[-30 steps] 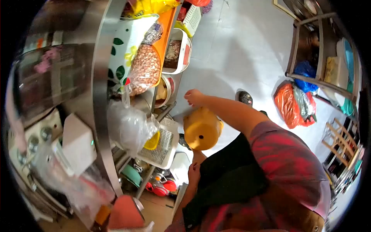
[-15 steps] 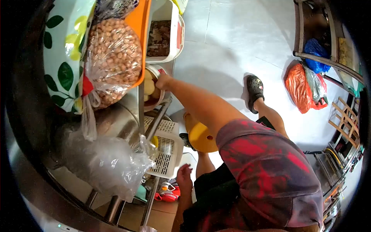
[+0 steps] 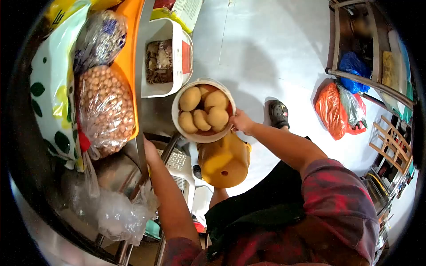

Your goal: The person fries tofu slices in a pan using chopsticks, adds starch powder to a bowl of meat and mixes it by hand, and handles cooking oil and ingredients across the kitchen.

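Observation:
A round white bucket holds several brown potato-like items. My right hand grips the bucket's right rim, fingers wrapped over it. The bucket is out past the shelf edge, beside and partly above a yellow-orange plastic stool. My left hand reaches to the shelf's metal edge left of the bucket; its fingers are hidden behind that edge. Just left of it lies a clear bag of peanuts in an orange tray.
A white bin with dark contents stands on the lower shelf. A white slotted basket sits below. Clear plastic bags hang at the lower left. Orange and green bags lie on the floor before a rack.
The bucket has come out from the shelf toward the right, with my right hand on its rim. My left hand has moved up from low by the basket to the shelf edge.

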Action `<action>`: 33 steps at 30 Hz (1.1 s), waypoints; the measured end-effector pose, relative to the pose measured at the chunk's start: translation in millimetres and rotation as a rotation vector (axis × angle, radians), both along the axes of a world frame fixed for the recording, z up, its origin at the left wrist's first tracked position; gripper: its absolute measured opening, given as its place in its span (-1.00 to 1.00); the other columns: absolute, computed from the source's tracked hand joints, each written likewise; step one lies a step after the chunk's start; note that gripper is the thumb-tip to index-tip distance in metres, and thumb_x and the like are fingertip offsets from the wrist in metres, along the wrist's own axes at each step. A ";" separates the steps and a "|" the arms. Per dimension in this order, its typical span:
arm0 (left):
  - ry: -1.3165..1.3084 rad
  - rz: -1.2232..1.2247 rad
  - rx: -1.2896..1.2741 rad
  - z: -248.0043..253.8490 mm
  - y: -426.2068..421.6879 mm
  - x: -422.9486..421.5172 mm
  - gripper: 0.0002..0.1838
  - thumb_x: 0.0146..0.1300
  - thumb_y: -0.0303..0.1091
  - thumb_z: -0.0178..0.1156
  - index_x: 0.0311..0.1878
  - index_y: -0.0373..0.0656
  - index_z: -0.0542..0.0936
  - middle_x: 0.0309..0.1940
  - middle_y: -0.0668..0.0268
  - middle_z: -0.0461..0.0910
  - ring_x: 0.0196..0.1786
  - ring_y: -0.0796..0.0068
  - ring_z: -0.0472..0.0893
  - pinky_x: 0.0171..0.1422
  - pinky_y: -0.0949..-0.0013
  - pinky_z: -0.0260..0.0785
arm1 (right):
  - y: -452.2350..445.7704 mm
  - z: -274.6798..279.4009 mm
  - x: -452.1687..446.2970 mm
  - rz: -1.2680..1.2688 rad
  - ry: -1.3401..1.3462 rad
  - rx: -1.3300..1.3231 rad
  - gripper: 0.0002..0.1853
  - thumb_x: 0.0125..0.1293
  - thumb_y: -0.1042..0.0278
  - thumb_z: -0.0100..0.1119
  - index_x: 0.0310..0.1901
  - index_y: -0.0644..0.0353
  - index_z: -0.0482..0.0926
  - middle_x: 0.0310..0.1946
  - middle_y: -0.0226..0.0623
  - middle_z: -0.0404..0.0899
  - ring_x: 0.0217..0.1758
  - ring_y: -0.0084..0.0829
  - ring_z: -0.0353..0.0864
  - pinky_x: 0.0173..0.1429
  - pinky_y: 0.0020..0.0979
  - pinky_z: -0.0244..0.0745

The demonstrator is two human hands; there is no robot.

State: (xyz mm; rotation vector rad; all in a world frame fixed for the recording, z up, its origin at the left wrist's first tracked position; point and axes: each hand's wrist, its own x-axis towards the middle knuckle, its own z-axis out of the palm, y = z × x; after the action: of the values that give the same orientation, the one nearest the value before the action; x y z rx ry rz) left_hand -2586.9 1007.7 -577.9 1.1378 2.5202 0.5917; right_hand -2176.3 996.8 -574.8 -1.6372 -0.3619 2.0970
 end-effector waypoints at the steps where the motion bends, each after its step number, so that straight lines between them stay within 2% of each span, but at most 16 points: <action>1: -0.035 0.051 0.016 -1.2 6.9 -3.2 -0.71 0.27 -0.38 -0.03 0.01 -0.31 0.44 -0.12 0.19 0.51 -0.12 0.35 0.49 0.02 0.38 0.31 | 6.2 -3.0 12.8 -0.009 -0.001 -0.031 -0.65 0.04 0.45 0.00 -0.07 0.20 0.43 -0.50 -0.31 0.50 -0.61 -0.49 0.43 -0.61 -0.47 0.36; 5: -0.143 0.181 0.058 -20.6 40.8 -13.8 -0.72 0.26 -0.38 -0.03 -0.01 -0.30 0.44 -0.14 0.19 0.51 -0.13 0.36 0.49 0.01 0.39 0.32 | 25.1 -54.4 43.6 0.031 -0.169 -0.038 -0.62 0.03 0.44 0.03 -0.04 0.20 0.41 -0.50 -0.32 0.50 -0.62 -0.48 0.44 -0.62 -0.50 0.38; 6: -0.171 0.200 0.074 -27.8 52.1 -18.8 -0.72 0.26 -0.38 -0.03 -0.02 -0.30 0.44 -0.15 0.19 0.51 -0.14 0.36 0.49 0.01 0.39 0.32 | 31.8 -69.8 51.9 0.126 -0.169 -0.108 -0.49 0.04 0.41 0.07 0.11 0.12 0.30 -0.31 -0.27 0.52 -0.45 -0.44 0.52 -0.51 -0.45 0.47; 9: -0.251 0.255 0.108 -43.8 72.9 -32.6 -0.73 0.25 -0.39 -0.03 -0.04 -0.29 0.44 -0.16 0.20 0.51 -0.15 0.36 0.49 -0.01 0.39 0.33 | 41.3 -73.5 77.3 0.082 -0.090 -0.107 -0.33 0.07 0.36 0.11 0.26 -0.01 0.12 -0.05 -0.24 0.44 -0.13 -0.38 0.52 -0.27 -0.31 0.53; 10: -0.279 0.266 0.119 -46.8 79.4 -37.1 -0.74 0.25 -0.39 -0.03 -0.04 -0.29 0.45 -0.17 0.20 0.51 -0.15 0.37 0.49 -0.01 0.39 0.33 | 49.5 -49.2 91.7 0.155 0.035 -0.079 -0.21 0.11 0.38 0.09 0.35 -0.12 -0.08 0.19 -0.24 0.28 0.13 -0.32 0.38 0.00 -0.15 0.45; 12: -0.329 0.291 0.145 -53.3 86.6 -47.1 -0.74 0.24 -0.39 -0.03 -0.05 -0.29 0.45 -0.18 0.20 0.51 -0.16 0.37 0.49 -0.02 0.39 0.33 | 28.8 -37.1 130.0 0.245 0.013 -0.121 -0.20 0.17 0.41 0.06 0.37 -0.12 -0.14 0.27 -0.21 0.22 0.17 -0.25 0.36 0.10 -0.17 0.38; 13: -0.357 0.300 0.158 -57.9 88.5 -49.7 -0.75 0.24 -0.39 -0.03 -0.06 -0.28 0.45 -0.18 0.21 0.51 -0.16 0.37 0.49 -0.02 0.39 0.33 | 22.5 10.6 153.8 0.450 -0.039 0.012 -0.28 0.20 0.42 0.03 0.37 -0.07 -0.06 0.29 -0.12 0.19 0.21 -0.21 0.34 0.13 -0.25 0.36; 14: -0.388 0.311 0.171 -63.0 89.7 -57.3 -0.75 0.23 -0.39 -0.03 -0.06 -0.28 0.45 -0.19 0.21 0.51 -0.17 0.37 0.49 -0.02 0.40 0.34 | -9.8 29.7 193.2 0.809 -0.317 0.412 -0.35 0.19 0.37 0.07 0.32 0.03 0.09 0.16 -0.01 0.33 0.17 -0.20 0.38 0.13 -0.30 0.36; 15: -0.419 0.323 0.182 -66.7 91.5 -61.4 -0.75 0.23 -0.39 -0.03 -0.07 -0.28 0.45 -0.19 0.21 0.51 -0.17 0.38 0.49 -0.03 0.40 0.34 | 2.1 122.3 199.6 0.922 -0.453 0.121 -0.42 0.15 0.37 0.08 0.25 0.10 0.22 0.02 0.04 0.44 0.10 -0.16 0.44 0.14 -0.25 0.35; 16: -0.448 0.328 0.193 -68.2 92.2 -64.8 -0.76 0.23 -0.39 -0.03 -0.08 -0.28 0.45 -0.20 0.21 0.51 -0.18 0.38 0.49 -0.03 0.40 0.34 | -14.7 163.2 215.9 1.136 -0.613 0.106 -0.41 0.11 0.35 0.11 0.22 0.12 0.26 -0.05 0.03 0.48 0.03 -0.07 0.47 0.15 -0.23 0.34; 17: -0.474 0.337 0.205 -69.6 92.9 -68.7 -0.76 0.23 -0.40 -0.03 -0.08 -0.28 0.45 -0.20 0.21 0.51 -0.18 0.38 0.49 -0.04 0.40 0.34 | -41.5 203.4 231.3 1.064 -0.634 0.174 -0.43 0.04 0.35 0.14 0.16 0.11 0.33 0.01 0.00 0.45 0.08 0.01 0.41 0.14 -0.14 0.33; 19: -0.515 0.344 0.215 -70.1 92.5 -72.4 -0.77 0.22 -0.40 -0.03 -0.09 -0.27 0.45 -0.21 0.22 0.51 -0.19 0.38 0.49 -0.04 0.40 0.35 | -89.5 240.5 248.8 1.127 -0.643 0.560 -0.44 -0.04 0.35 0.18 0.11 0.08 0.38 0.11 -0.07 0.38 0.18 0.03 0.31 0.17 -0.05 0.27; 22: -0.570 0.353 0.237 -69.1 94.3 -71.5 -0.78 0.21 -0.40 -0.03 -0.11 -0.27 0.45 -0.23 0.22 0.51 -0.20 0.39 0.49 -0.05 0.41 0.35 | -101.3 247.7 227.1 1.021 -0.857 0.509 -0.45 -0.08 0.35 0.20 0.06 0.06 0.41 0.18 -0.15 0.30 0.26 0.00 0.20 0.21 0.00 0.17; 25: -0.610 0.374 0.272 -62.3 88.6 -63.9 -0.79 0.21 -0.40 -0.03 -0.13 -0.26 0.46 -0.24 0.22 0.51 -0.21 0.39 0.49 -0.07 0.41 0.36 | -105.9 241.2 231.9 1.030 -0.773 0.499 -0.47 -0.09 0.32 0.21 0.04 0.06 0.42 0.19 -0.19 0.28 0.29 -0.05 0.17 0.25 -0.04 0.10; 33: -0.722 0.440 0.334 -28.6 69.1 -16.0 -0.81 0.18 -0.41 -0.03 -0.17 -0.24 0.46 -0.28 0.24 0.52 -0.25 0.41 0.49 -0.10 0.42 0.37 | -117.4 247.4 225.3 0.992 -0.710 0.511 -0.48 -0.09 0.28 0.21 0.02 0.06 0.44 0.18 -0.24 0.30 0.31 -0.10 0.14 0.26 -0.07 0.08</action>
State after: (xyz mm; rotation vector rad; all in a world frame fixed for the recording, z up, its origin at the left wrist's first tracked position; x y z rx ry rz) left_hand -2603.0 1076.8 -606.5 0.3201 2.0508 1.3005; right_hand -1951.0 879.4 -327.4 -1.9972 -2.0861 1.5769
